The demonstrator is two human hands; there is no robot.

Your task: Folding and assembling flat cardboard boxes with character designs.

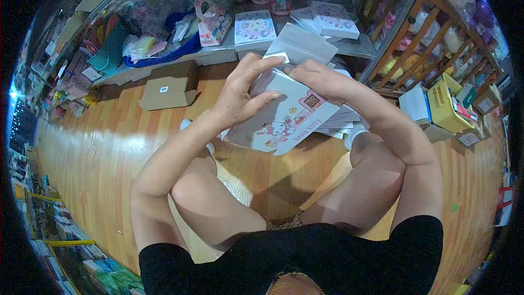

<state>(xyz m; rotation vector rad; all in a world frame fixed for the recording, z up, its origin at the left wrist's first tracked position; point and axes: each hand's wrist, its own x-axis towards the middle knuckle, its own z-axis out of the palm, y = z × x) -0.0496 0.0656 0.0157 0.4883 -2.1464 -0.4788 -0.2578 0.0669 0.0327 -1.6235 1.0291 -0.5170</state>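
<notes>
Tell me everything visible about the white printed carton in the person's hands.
The carton looks like thin card, white with pink cartoon artwork: a cat figure and, toward the right, a pink-and-brown panel. A plain pale flap appears to extend from its far end, which looks open. It is held slantwise above the wooden floor. The left hand has its thumb on the printed face; the right hand holds the far edge, fingertips hidden.

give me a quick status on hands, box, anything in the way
Left hand and right hand on box; right fingertips hidden. Pale flap sticking out at box's far end. Nothing seen blocking either hand.
</notes>
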